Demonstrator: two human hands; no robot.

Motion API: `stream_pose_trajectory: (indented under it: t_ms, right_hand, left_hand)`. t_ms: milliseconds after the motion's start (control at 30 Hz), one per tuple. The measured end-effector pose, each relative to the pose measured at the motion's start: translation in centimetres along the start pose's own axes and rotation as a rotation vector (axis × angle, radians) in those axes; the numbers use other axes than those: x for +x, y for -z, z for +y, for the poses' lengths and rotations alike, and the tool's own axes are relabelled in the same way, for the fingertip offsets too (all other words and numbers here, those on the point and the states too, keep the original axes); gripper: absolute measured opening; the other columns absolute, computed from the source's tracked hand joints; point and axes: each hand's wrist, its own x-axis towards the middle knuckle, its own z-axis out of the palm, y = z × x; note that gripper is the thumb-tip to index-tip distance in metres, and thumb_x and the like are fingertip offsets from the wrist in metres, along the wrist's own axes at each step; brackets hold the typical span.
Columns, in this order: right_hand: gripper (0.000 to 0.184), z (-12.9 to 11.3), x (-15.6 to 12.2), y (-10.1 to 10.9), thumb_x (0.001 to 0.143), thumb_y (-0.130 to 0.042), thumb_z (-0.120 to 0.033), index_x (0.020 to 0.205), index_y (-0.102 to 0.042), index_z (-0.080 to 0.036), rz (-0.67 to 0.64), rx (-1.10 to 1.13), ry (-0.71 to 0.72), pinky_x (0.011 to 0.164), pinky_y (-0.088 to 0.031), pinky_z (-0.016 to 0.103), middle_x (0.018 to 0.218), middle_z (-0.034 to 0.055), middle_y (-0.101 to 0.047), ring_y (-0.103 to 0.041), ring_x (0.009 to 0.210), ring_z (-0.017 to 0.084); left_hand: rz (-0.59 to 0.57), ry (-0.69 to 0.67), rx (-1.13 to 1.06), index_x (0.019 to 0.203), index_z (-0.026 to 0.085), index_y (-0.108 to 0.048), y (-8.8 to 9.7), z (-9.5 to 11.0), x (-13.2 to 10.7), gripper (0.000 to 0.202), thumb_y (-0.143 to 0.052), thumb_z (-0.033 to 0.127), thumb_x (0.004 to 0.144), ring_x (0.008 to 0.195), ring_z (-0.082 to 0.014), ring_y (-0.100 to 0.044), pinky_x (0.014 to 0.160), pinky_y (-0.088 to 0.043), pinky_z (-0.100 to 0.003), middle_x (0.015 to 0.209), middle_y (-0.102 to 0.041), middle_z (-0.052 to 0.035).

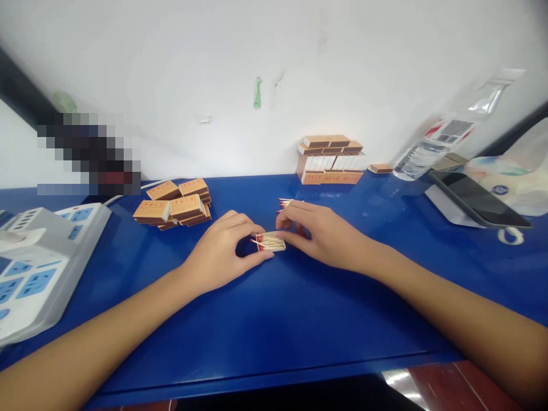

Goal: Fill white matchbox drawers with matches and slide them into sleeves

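A small matchbox tray (282,247) lies at the middle of the desk, with several red-tipped matches (268,242) in it. My left hand (222,248) grips the tray between thumb and fingers at its left part. Over the tray's right end is my right hand (319,234), its fingers curled and thumb tip close to the index finger. Whether a match is between those fingertips is hidden. Just behind my right hand, a few loose matches (286,202) lie on the desk, partly covered by the fingers.
Closed matchboxes (184,205) are piled at left; more matchboxes (331,177) stand stacked by the wall, with a single box (381,168) beside them. A power strip (81,251) occupies the left. At right are a water bottle (445,134) and a phone (479,197).
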Motion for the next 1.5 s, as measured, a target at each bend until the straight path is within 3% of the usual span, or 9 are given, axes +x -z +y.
stream_pose_trajectory:
  t_ms: [267, 533, 767, 1000, 1167, 1267, 1500]
  right_hand:
    - [0.017, 0.2, 0.1, -0.1, 0.105, -0.06, -0.029, 0.098, -0.071, -0.019, -0.025, -0.036, 0.038, 0.071, -0.044, 0.03, 0.095, 0.0046, -0.067, -0.06, 0.08, 0.016]
    - [0.012, -0.3, -0.1, -0.3, 0.103, -0.063, -0.025, 0.098, -0.072, -0.018, -0.034, -0.076, 0.012, 0.069, -0.045, 0.03, 0.097, 0.0054, -0.07, -0.062, 0.077, 0.016]
    - [0.019, -0.5, -0.3, -0.4, 0.102, -0.068, -0.036, 0.096, -0.074, -0.019, -0.067, -0.097, 0.015, 0.068, -0.045, 0.03, 0.093, 0.0052, -0.071, -0.065, 0.077, 0.017]
    - [0.018, -0.9, -0.4, 0.0, 0.102, -0.067, -0.03, 0.093, -0.076, -0.017, -0.068, -0.081, 0.068, 0.068, -0.046, 0.029, 0.091, 0.0047, -0.069, -0.063, 0.073, 0.015]
    - [0.014, -0.7, -0.2, -0.1, 0.104, -0.064, -0.025, 0.102, -0.075, -0.017, -0.079, -0.076, 0.079, 0.071, -0.047, 0.029, 0.096, 0.005, -0.07, -0.066, 0.079, 0.016]
    - [0.019, -0.6, -0.2, -0.2, 0.107, -0.057, -0.026, 0.104, -0.074, -0.018, -0.096, -0.118, 0.07, 0.072, -0.048, 0.03, 0.1, 0.0067, -0.07, -0.067, 0.081, 0.018]
    - [0.016, -0.5, -0.2, 0.1, 0.106, -0.061, -0.028, 0.101, -0.072, -0.018, -0.146, -0.114, 0.059, 0.072, -0.048, 0.031, 0.098, 0.0066, -0.072, -0.068, 0.082, 0.019]
  left_hand:
    - [-0.007, -0.007, 0.001, 0.11, 0.019, -0.075, -0.1, -0.1, 0.0, 0.028, -0.08, 0.04, 0.092, 0.095, -0.0234, -0.063, 0.086, -0.053, -0.039, 0.103, -0.074, -0.0056]
    - [-0.019, -0.026, 0.0, 0.11, 0.019, -0.074, -0.1, 0.1, -0.1, 0.029, -0.08, 0.041, 0.092, 0.096, -0.0237, -0.064, 0.087, -0.054, -0.04, 0.104, -0.074, -0.0062]
    - [-0.002, -0.033, 0.003, 0.11, 0.018, -0.074, -0.1, 0.0, 0.0, 0.029, -0.08, 0.041, 0.092, 0.095, -0.023, -0.065, 0.086, -0.054, -0.04, 0.103, -0.075, -0.0061]
    - [-0.008, -0.026, -0.006, 0.108, 0.018, -0.074, -0.1, 0.1, -0.1, 0.027, -0.08, 0.04, 0.092, 0.094, -0.0232, -0.064, 0.086, -0.054, -0.04, 0.103, -0.075, -0.0063]
    - [-0.015, -0.026, -0.009, 0.109, 0.018, -0.074, -0.1, 0.1, 0.0, 0.028, -0.08, 0.039, 0.092, 0.095, -0.0231, -0.064, 0.087, -0.054, -0.04, 0.104, -0.074, -0.0062]
    - [-0.018, -0.026, -0.006, 0.108, 0.018, -0.074, -0.1, 0.2, 0.0, 0.028, -0.08, 0.04, 0.092, 0.095, -0.0235, -0.064, 0.087, -0.054, -0.04, 0.103, -0.074, -0.0065]
    - [-0.019, -0.017, -0.005, 0.109, 0.019, -0.074, -0.1, 0.2, -0.1, 0.029, -0.08, 0.042, 0.092, 0.096, -0.0244, -0.065, 0.087, -0.054, -0.04, 0.104, -0.075, -0.007]
